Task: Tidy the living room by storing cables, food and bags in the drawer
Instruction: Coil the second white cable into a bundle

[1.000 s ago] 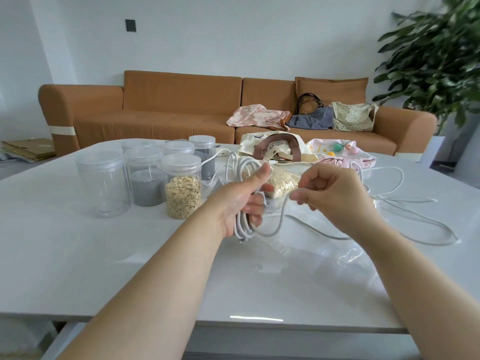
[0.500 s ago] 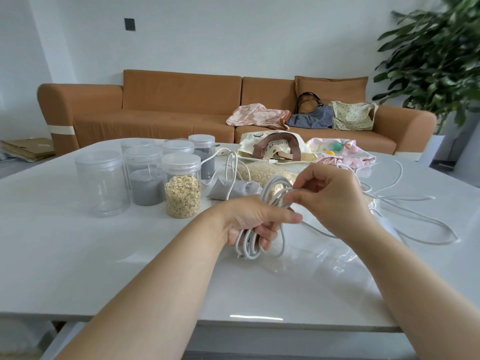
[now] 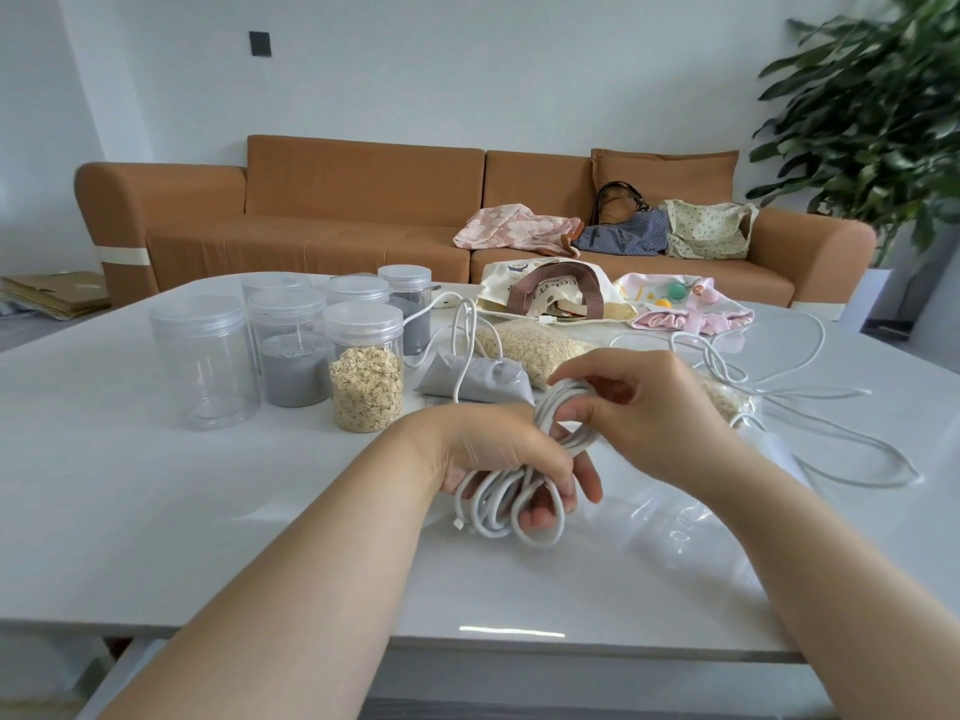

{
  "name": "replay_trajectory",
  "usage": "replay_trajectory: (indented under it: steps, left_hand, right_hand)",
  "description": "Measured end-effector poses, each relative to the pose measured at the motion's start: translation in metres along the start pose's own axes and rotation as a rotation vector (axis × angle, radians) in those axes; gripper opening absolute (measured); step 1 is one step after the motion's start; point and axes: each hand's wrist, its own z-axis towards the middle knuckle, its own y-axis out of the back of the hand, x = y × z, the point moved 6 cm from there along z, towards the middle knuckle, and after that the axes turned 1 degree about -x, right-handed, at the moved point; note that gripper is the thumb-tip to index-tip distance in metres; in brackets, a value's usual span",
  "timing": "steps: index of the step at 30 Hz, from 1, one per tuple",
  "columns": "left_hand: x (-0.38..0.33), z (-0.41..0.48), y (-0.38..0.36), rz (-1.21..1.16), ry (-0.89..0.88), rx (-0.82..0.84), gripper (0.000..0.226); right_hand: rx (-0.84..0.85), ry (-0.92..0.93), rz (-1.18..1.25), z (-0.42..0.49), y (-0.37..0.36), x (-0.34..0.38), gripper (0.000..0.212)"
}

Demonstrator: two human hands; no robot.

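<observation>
A person's left hand grips a coil of white cable just above the white table, right of the oat jar and nearer the camera. The right hand pinches the coil's upper loops between thumb and fingers. A grey pouch and a bag of oats lie just right of the jar, and loose cable trails farther right.
</observation>
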Motion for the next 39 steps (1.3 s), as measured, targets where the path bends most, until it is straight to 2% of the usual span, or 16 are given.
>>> replay_trajectory:
  steps: [5,13,17,19,22,25,26,29,33,37,39]
  left_hand:
    - [-0.002,0.002,0.004,0.036,-0.056,-0.008,0.017]
    - [-0.005,-0.002,-0.002,-0.147,-0.063,0.158,0.018]
    - [-0.001,0.001,-0.001,-0.175,-0.024,0.135,0.021]
    - [0.001,0.000,-0.001,-0.168,0.023,0.120,0.024]
    - [0.005,0.000,0.000,-0.120,0.064,0.117,0.022]
    - [0.006,0.001,0.000,-0.112,0.045,0.131,0.020]
    - [0.005,0.001,-0.001,-0.128,0.023,0.149,0.020]
    - [-0.001,-0.003,-0.004,-0.254,-0.071,0.270,0.020]
    - [-0.013,-0.010,-0.006,-0.454,-0.258,0.495,0.021]
    - [-0.021,-0.011,0.001,-0.723,-0.354,0.514,0.025]
    - [-0.022,-0.010,0.008,-0.833,-0.375,0.477,0.026]
  right_hand:
    - [-0.028,-0.004,0.077,0.001,-0.001,-0.002,0.037]
    - [-0.071,0.013,0.143,0.003,0.004,-0.003,0.037]
    - [-0.086,0.013,0.152,0.004,0.002,-0.007,0.041]
    - [-0.114,-0.001,0.144,0.004,0.003,-0.009,0.038]
    - [-0.128,-0.048,0.108,0.003,0.008,-0.017,0.015]
    - [-0.101,-0.057,0.045,0.005,0.013,-0.019,0.048]
    - [-0.101,-0.061,0.074,0.006,0.016,-0.019,0.052]
    - [-0.111,-0.054,0.170,0.010,0.023,-0.021,0.036]
    - [-0.092,-0.033,0.156,0.009,0.024,-0.028,0.036]
    - [-0.186,-0.077,0.170,0.010,0.033,-0.042,0.028]
    - [-0.232,-0.093,0.137,0.012,0.035,-0.046,0.032]
